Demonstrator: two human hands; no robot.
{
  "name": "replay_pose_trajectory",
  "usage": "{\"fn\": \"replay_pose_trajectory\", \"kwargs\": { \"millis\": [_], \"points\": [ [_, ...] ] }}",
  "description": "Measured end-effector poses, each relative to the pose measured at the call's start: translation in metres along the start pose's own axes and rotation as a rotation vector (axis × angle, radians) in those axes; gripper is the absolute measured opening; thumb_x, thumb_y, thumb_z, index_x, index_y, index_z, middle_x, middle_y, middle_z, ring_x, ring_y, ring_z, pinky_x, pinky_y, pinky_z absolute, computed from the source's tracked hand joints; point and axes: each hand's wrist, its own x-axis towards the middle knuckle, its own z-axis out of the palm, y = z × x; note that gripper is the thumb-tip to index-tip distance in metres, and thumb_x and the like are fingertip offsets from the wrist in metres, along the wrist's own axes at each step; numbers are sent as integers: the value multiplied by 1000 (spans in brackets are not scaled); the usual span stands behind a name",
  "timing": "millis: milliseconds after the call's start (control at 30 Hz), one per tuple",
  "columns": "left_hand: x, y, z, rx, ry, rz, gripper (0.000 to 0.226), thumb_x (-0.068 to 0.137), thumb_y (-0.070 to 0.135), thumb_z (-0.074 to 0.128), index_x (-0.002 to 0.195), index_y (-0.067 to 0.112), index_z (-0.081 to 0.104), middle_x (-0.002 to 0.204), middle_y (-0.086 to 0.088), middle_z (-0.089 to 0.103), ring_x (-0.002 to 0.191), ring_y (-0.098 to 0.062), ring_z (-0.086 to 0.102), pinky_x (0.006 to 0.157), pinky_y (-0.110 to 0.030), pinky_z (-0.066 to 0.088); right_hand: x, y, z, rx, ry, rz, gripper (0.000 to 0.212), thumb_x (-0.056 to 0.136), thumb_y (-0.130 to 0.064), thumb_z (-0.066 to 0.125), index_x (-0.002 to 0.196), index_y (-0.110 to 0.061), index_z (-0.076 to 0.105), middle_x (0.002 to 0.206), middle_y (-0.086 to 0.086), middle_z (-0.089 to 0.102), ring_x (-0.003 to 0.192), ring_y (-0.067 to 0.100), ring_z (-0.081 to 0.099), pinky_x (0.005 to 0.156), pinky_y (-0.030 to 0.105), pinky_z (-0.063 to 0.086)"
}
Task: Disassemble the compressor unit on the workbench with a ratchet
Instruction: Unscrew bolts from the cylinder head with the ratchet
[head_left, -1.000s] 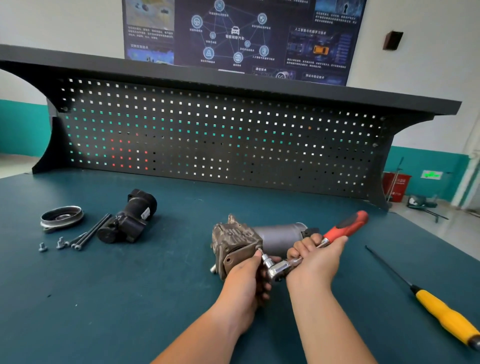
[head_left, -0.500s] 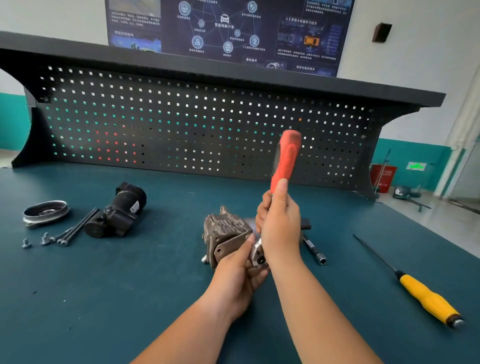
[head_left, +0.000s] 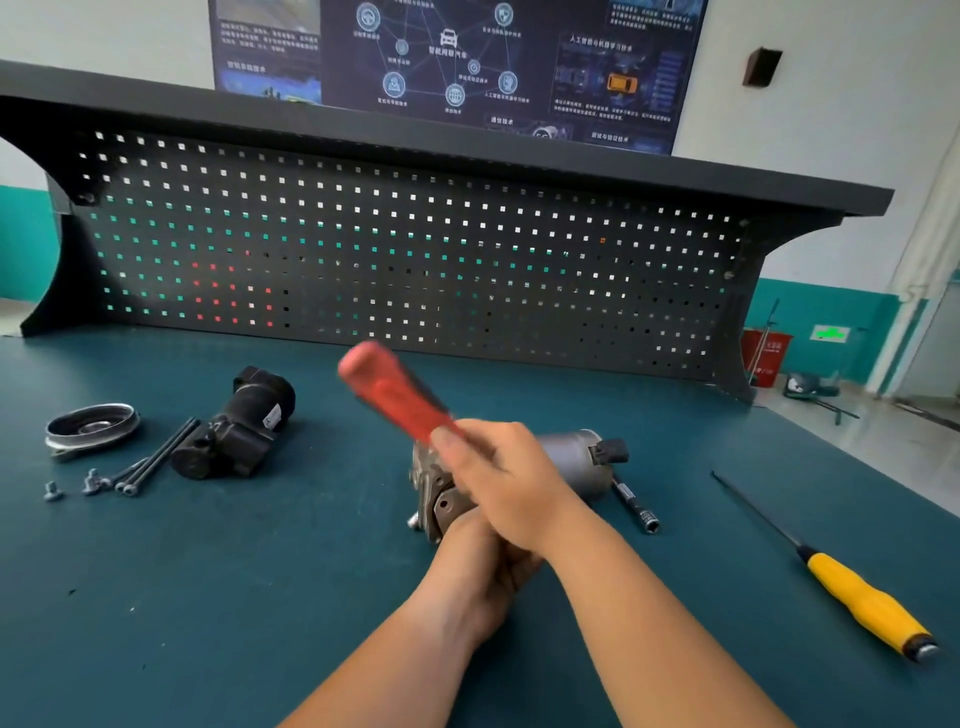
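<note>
The compressor unit (head_left: 576, 460), a grey cylinder with a brownish metal end block, lies on its side in the middle of the green workbench (head_left: 260, 597). My right hand (head_left: 506, 480) grips the ratchet (head_left: 395, 395) by its red handle, which is blurred and tilts up to the left. The ratchet's head is hidden behind that hand. My left hand (head_left: 480, 569) sits under the right one at the compressor's near end, fingers curled against the block; what it holds is hidden.
At the left lie a black motor part (head_left: 239, 426), a round metal cover (head_left: 91, 426), long bolts (head_left: 156, 460) and small screws (head_left: 70, 486). A socket extension (head_left: 636, 506) lies beside the compressor. A yellow-handled screwdriver (head_left: 862, 603) lies at the right. A black pegboard (head_left: 405, 260) stands behind.
The red ratchet handle has swung from pointing right, through upright, over to the left. My left hand has stayed at the compressor's end block. The view has shifted slightly.
</note>
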Motion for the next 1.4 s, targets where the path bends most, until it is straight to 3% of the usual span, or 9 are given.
{"fn": "replay_pose_trajectory", "kwargs": {
  "millis": [200,267,400,533,667,767,1000,1233,1400],
  "points": [
    [-6,4,-1,-22,-9,-56,15,93,21,53,92,12,64,72,-5,69,50,-11,62,43,-19,48,-10,9,-11,903,978,293,50,97,-52,32,60,-19,36,39,-12,27,33,7,24,36,16,22],
    [-9,6,-1,-1,-4,-92,16,94,25,53,91,12,62,69,-5,69,49,-11,63,41,-18,47,-9,13,-21,1065,1115,406,52,96,-58,29,60,-20,34,39,-11,25,32,8,23,36,16,21],
    [-9,6,0,24,21,-120,18,90,29,59,82,14,65,65,-2,67,50,-13,62,42,-18,47,-1,15,-16,798,923,331,51,99,-50,27,59,-18,32,39,-11,25,32,7,21,34,15,20],
    [-9,4,-1,52,-22,-113,25,92,24,57,69,15,62,55,2,63,48,-8,63,42,-15,46,12,0,-8,303,337,143,45,97,-44,42,60,-19,39,44,-12,33,40,3,28,42,20,26],
    [-9,4,-1,38,-41,-90,22,93,9,41,87,13,63,69,-2,62,54,-10,55,49,-21,39,11,-4,0,-389,-165,-6,50,83,-57,40,65,-12,51,50,-9,42,46,3,40,52,30,32],
    [-8,6,0,66,4,-66,27,88,3,40,74,17,58,57,4,50,44,-3,36,38,-14,21,4,-1,0,-114,4,2,45,82,-58,45,60,-20,49,47,-11,39,44,1,35,48,24,29],
    [-15,9,2,17,13,-99,28,91,16,55,64,20,54,49,8,46,35,-2,29,32,-12,16,-3,28,-35,1005,1028,509,53,95,-59,30,59,-20,34,37,-10,26,29,7,23,34,12,18],
    [-16,7,5,97,-2,-155,22,90,30,60,71,19,64,57,4,53,47,-7,49,45,-17,37,13,16,-28,612,747,393,50,99,-49,30,60,-19,31,40,-11,24,33,6,21,34,16,18],
    [-14,9,2,5,-91,-151,26,94,19,51,74,14,67,71,-3,63,59,-12,62,56,-22,51,8,3,-7,117,136,26,41,95,-44,44,62,-19,42,48,-11,36,44,2,30,45,19,26]
  ]
}}
